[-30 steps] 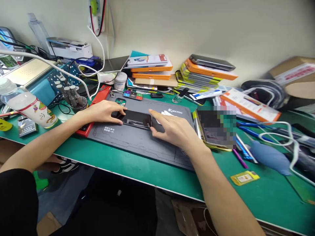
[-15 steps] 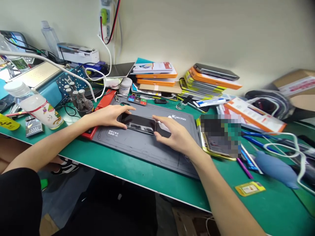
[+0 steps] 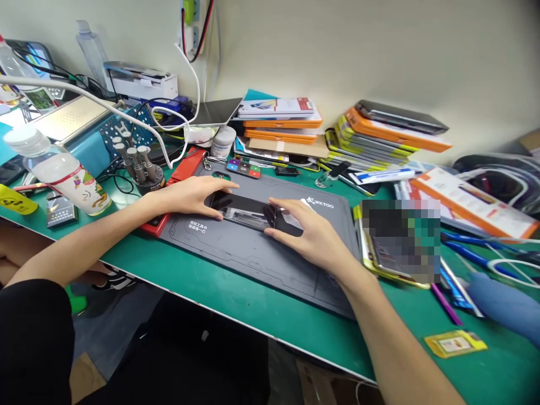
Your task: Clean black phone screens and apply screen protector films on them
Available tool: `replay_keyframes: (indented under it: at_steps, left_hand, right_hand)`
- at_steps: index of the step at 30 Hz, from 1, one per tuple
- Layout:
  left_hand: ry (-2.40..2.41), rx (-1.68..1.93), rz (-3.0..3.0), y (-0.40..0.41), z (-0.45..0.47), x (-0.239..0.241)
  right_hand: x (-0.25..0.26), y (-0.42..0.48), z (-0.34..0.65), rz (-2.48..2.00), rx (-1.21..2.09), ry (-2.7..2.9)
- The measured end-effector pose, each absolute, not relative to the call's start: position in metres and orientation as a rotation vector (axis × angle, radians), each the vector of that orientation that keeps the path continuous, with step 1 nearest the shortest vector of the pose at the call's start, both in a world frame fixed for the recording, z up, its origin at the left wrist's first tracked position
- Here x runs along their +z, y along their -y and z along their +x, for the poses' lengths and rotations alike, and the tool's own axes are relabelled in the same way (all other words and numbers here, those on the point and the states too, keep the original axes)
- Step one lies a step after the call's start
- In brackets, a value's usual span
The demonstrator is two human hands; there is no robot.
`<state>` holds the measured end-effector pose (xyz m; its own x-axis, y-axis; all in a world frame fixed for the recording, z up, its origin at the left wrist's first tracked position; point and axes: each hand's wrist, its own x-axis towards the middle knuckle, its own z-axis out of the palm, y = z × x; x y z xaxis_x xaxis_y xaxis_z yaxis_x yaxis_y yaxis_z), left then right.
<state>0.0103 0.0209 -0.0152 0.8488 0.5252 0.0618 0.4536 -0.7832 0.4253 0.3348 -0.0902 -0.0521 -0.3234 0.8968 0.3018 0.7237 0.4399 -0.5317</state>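
A dark, glossy smartphone [image 3: 243,211] lies face up and lengthwise on the grey work mat [image 3: 253,259], its screen reflecting light. My left hand [image 3: 189,195] curves around the phone's left end, thumb on the near edge and fingers at the far edge. At the opposite end, my right hand [image 3: 312,230] has its thumb and index finger on the corners. Behind the right fingers, a pale and dark flat item [image 3: 291,220] is partly hidden on the mat.
Screwdrivers [image 3: 137,163] stand in a round holder beside a drink bottle [image 3: 67,174]. Stacked boxes [image 3: 278,115] line the wall. A pixelated patch covers part of a yellow-edged package [image 3: 358,242] right of the mat. A blue air blower [image 3: 506,304] lies at far right.
The camera view has shifted, so things on the right appear farther right. My right thumb and index finger sit closer around the phone's right end. The phone stays on the mat.
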Motion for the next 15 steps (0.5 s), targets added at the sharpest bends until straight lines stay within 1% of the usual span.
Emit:
replay_keyframes:
  at_steps: [15]
  left_hand:
    - [-0.693,0.259,2.580,-0.0246,0.0024,-0.0128]
  right_hand:
    - [-0.0512,0.0872,0.3309,-1.373,0.444,2.120]
